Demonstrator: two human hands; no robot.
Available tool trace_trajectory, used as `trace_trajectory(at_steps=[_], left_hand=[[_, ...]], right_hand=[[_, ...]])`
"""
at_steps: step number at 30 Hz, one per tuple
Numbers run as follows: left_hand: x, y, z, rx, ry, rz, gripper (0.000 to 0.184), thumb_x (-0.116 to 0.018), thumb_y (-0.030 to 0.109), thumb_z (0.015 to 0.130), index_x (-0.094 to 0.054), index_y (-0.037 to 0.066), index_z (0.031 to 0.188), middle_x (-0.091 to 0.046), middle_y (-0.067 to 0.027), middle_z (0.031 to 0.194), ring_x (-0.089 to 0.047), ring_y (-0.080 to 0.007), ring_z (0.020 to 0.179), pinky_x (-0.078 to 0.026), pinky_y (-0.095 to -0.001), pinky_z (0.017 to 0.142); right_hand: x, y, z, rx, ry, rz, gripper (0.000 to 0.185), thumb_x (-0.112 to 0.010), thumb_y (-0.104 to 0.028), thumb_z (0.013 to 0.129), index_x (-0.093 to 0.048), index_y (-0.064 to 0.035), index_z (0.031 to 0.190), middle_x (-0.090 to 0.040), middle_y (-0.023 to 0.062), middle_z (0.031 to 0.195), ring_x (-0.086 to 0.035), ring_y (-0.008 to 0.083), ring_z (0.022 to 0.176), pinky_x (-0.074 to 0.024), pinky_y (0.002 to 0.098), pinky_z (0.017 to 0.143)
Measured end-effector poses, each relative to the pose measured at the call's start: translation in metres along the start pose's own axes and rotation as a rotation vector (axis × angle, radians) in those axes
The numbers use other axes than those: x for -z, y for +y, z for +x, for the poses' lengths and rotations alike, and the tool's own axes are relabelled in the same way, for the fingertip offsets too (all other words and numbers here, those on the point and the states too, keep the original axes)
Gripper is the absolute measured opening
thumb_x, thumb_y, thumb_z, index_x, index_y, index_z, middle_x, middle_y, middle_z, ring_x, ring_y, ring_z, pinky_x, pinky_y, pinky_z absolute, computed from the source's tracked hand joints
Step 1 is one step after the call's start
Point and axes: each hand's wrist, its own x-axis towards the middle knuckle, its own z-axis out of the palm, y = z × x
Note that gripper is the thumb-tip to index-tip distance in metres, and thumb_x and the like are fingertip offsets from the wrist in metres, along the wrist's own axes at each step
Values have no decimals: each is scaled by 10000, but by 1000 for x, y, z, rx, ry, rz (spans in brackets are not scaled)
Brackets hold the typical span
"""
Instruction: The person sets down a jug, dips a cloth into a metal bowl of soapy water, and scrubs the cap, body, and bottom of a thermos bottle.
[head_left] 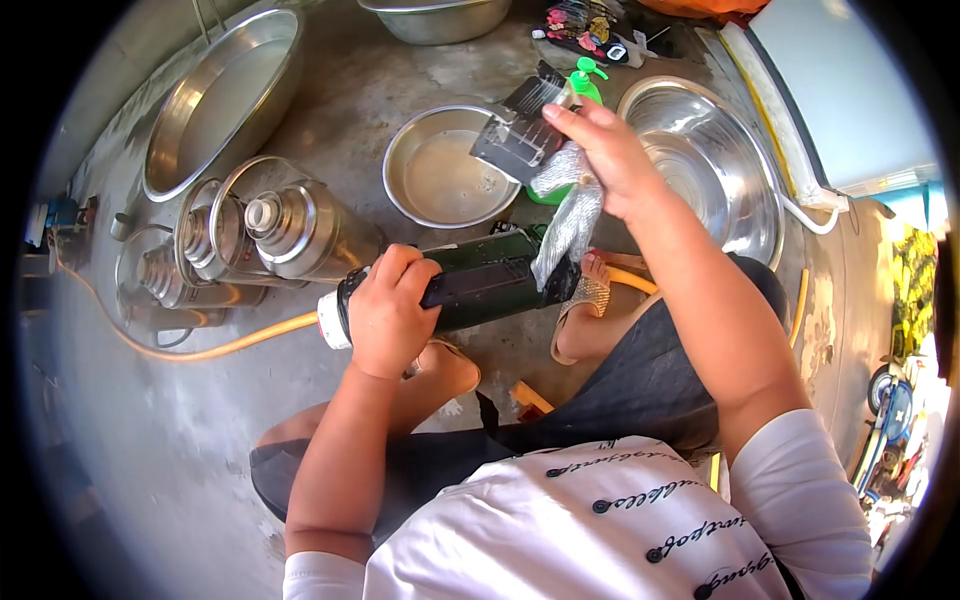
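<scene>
A dark green cylindrical flask (487,277) lies nearly level above my lap, its white-rimmed end to the left. My left hand (395,308) is wrapped round it near that end. Up and to the right, my right hand (612,158) grips a black slotted plastic piece (522,130) between thumb and fingers. A wet silvery cloth (572,215) hangs below the same hand, its lower end by the flask's right end. Part of the right hand's fingers is hidden behind what it holds.
A metal basin of cloudy water (450,170) stands ahead, a large shiny bowl (700,150) to its right. Metal flasks (300,230) and an oval tub (225,105) are at left. A green pump bottle (586,82) is behind my right hand; a yellow hose (230,338) crosses the floor.
</scene>
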Motion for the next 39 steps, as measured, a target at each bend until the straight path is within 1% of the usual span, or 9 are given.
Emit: trace_trajectory(at_steps=[2, 5, 6, 9, 12, 14, 16, 20, 39], left_hand=[[5, 0, 2, 35, 6, 1, 313, -734, -4, 582, -657, 82, 872, -580, -39, 920, -633, -261, 853, -533, -380, 707], [8, -3, 2, 120, 5, 1, 285, -735, 0, 609, -658, 79, 872, -585, -42, 922, -636, -268, 857, -531, -391, 708], [6, -4, 2, 151, 1, 5, 270, -721, -6, 634, -656, 70, 885, -593, -52, 945, -637, -291, 855, -527, -400, 719], [1, -3, 4, 197, -16, 6, 244, -704, -5, 672, -655, 59, 902, -601, -65, 969, -638, -318, 857, -522, -413, 734], [-2, 0, 4, 266, -41, -5, 233, -701, 8, 691, -653, 53, 915, -601, -75, 966, -636, -330, 864, -521, -419, 746], [-6, 2, 5, 306, -51, -24, 235, -700, 14, 697, -650, 50, 924, -599, -83, 961, -635, -337, 869, -521, -421, 754], [-9, 5, 5, 388, -102, -71, 245, -711, 56, 710, -632, 47, 942, -602, -88, 969, -637, -358, 855, -520, -444, 744], [-24, 3, -1, 349, 13, -339, 284, -712, 80, 717, -627, 29, 983, -618, -147, 949, -621, -394, 899, -503, -441, 771], [-24, 8, -4, 479, -98, -291, 285, -711, 54, 682, -618, -5, 945, -634, -175, 930, -614, -396, 887, -491, -425, 806]], right_hand=[[18, -26, -6, 84, -43, -527, 221, -672, -197, 933, -589, -29, 1051, -678, 95, 918, -659, 126, 808, -490, 288, 608], [48, -31, -11, -428, -270, -1448, 304, -709, -229, 888, -604, -33, 1095, -700, 142, 985, -676, 183, 857, -502, 361, 706], [49, -26, -24, -370, -215, -1753, 320, -720, -209, 877, -621, -46, 1134, -677, 71, 838, -647, 117, 864, -491, 332, 720], [43, -13, -28, -223, -70, -1757, 353, -731, -203, 869, -624, -50, 1168, -665, 44, 836, -634, 117, 839, -487, 310, 738], [-7, -7, -33, 38, 58, -405, 304, -716, -106, 874, -632, -35, 1157, -576, 4, 931, -560, 90, 878, -483, 239, 812], [-39, 15, -38, 260, 109, -122, 252, -702, -74, 882, -636, -24, 1120, -593, 15, 997, -556, 86, 926, -480, 243, 818], [-66, 47, -44, 323, 150, -96, 248, -706, -107, 884, -635, -19, 1104, -613, 47, 1022, -580, 132, 984, -477, 279, 878], [-91, 98, -64, 915, -133, -1150, 251, -679, -199, 873, -661, -85, 1096, -664, 102, 1010, -615, 262, 1043, -416, 426, 1032], [-49, 113, -31, 710, -44, -1325, 218, -545, -186, 963, -655, -4, 913, -685, 157, 999, -615, 333, 1045, -393, 516, 1038]])
